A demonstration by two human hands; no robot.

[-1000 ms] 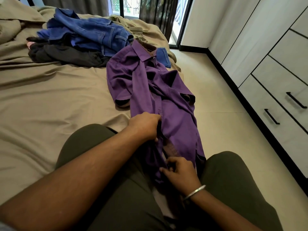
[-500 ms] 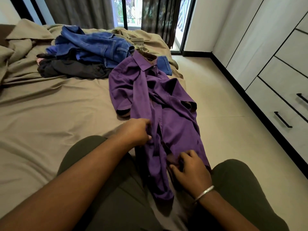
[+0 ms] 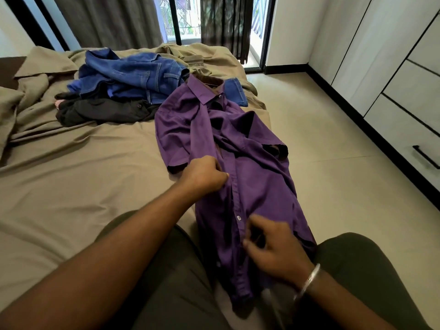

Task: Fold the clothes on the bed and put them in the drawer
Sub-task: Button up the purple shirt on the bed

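I see the purple shirt (image 3: 240, 167) laid lengthwise along the bed's (image 3: 71, 177) right edge, collar at the far end, hem draped toward me between my two knees. My left hand (image 3: 204, 175) sits about halfway down the shirt, its fingers curled tight and pinching the fabric by the button placket. My right hand (image 3: 273, 248) is lower, near the hem, resting on the cloth just beside a white button (image 3: 238, 218); its fingers are bent and somewhat blurred, and I cannot tell whether they grip the fabric or only touch it. A metal bangle (image 3: 307, 281) circles that wrist.

Farther up the bed lies a heap of blue denim clothing (image 3: 133, 75), with a dark garment (image 3: 102, 110) just in front of it, both touching the shirt's shoulder area. The tan bedsheet is rumpled at the far left.

To my right, across the tiled floor (image 3: 321, 151), stands a white wardrobe with drawers (image 3: 404, 120), all closed, one black handle (image 3: 426, 156) showing.
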